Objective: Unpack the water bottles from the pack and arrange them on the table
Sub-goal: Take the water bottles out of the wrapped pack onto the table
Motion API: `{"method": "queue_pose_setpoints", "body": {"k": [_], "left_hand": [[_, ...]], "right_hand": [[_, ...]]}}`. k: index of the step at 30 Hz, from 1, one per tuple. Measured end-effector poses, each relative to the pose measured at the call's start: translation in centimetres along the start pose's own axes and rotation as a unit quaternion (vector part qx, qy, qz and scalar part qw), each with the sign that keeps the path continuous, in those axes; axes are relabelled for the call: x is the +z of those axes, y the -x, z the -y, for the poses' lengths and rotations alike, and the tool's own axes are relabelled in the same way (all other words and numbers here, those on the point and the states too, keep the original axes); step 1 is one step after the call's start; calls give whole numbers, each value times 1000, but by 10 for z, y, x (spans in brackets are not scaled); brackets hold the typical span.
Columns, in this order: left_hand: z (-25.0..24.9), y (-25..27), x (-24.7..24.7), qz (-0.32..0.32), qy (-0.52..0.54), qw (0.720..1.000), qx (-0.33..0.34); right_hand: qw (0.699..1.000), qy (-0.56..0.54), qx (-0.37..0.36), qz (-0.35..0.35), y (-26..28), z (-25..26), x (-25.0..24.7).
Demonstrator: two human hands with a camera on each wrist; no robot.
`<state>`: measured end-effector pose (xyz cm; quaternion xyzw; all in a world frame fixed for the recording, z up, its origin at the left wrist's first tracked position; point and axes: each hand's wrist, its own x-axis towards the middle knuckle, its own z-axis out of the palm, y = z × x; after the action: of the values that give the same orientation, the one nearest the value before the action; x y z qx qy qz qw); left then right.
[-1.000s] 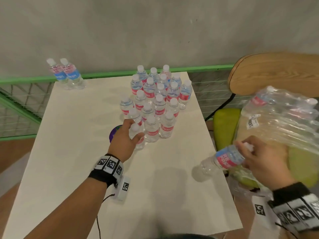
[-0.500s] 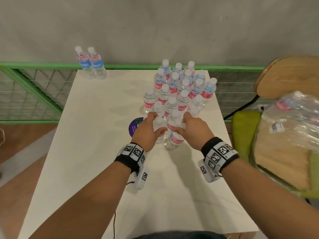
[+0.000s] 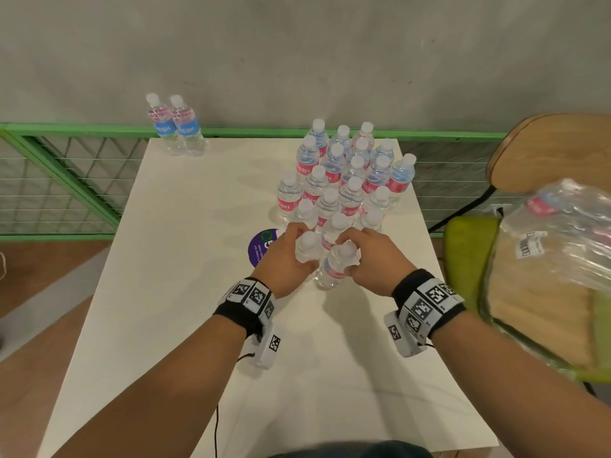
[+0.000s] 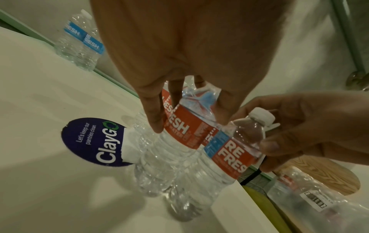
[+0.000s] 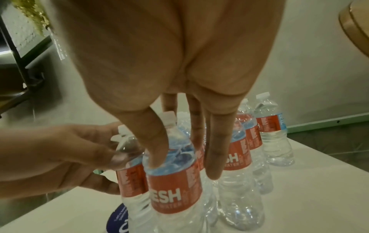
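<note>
Several red-labelled water bottles (image 3: 344, 180) stand clustered on the white table (image 3: 185, 292). At the cluster's near end my left hand (image 3: 291, 256) grips the neck of one upright bottle (image 3: 309, 242), its fingers and thumb curled round it (image 4: 179, 130). Right beside it my right hand (image 3: 360, 259) holds a second bottle (image 3: 335, 269) by its shoulder, base on the table (image 5: 173, 186). The two bottles touch. The torn plastic pack (image 3: 558, 233) lies on the chair to the right with a few bottles inside.
Two blue-labelled bottles (image 3: 175, 127) stand at the table's far left corner. A purple round sticker (image 3: 259, 249) lies left of my left hand. A green-seated wooden chair (image 3: 463, 246) stands at the right edge. A green mesh railing (image 3: 66, 180) runs behind.
My right hand carried a bottle from the pack over to the cluster and set it beside the bottle in my left hand. The left hand stayed in place.
</note>
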<state>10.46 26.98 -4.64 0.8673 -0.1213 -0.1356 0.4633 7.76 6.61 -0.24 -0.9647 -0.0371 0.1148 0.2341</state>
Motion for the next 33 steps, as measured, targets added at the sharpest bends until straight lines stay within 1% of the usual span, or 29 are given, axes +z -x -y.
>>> {"method": "queue_pose_setpoints", "body": {"k": [3,7,9,12,14,16,18,20,21,22,23,24,26,27,29,30,32,33], "left_hand": [[4,2,0,8,13,1000,11],[7,2,1,-14,42,999,-12],[4,3,2,-21,36,999,-9],[-2,6,3,-33,27,999,-18],[-6,10,3,-81,12,997,-12],[-15,16,3,-156,-3,987,28],[-36,22,6,-206,-9,975,78],[-64,27,14,-224,-31,966,124],[-77,27,21,-216,-37,965,146],[-90,27,31,-196,-32,966,164],[-102,26,44,-159,-17,972,173],[-112,23,59,-108,-2,979,175],[-130,15,96,23,10,987,158],[-137,10,117,91,7,986,142],[-144,-2,161,224,-13,969,108],[-150,-9,184,273,-34,956,102],[-160,-23,229,340,-72,932,103],[-168,-30,251,367,-79,921,103]], "right_hand": [[999,31,21,-24,0,4,5],[998,40,10,-45,-1,7,13],[999,21,4,-40,-3,5,15],[1000,-18,9,-11,-3,-2,11],[998,-54,17,-4,2,-9,0],[996,-87,27,-17,12,-21,-14],[993,-112,40,-27,29,-40,-27],[989,-134,65,-22,55,-65,-39],[986,-146,79,-12,69,-81,-42],[984,-151,94,3,84,-96,-45],[982,-152,111,19,100,-114,-47],[980,-149,130,37,115,-131,-50],[972,-136,177,68,144,-173,-51],[967,-126,203,82,158,-193,-52],[959,-103,245,101,180,-231,-56],[952,-103,269,102,189,-247,-60],[940,-98,315,90,199,-277,-70],[935,-92,336,72,201,-293,-74]]}}
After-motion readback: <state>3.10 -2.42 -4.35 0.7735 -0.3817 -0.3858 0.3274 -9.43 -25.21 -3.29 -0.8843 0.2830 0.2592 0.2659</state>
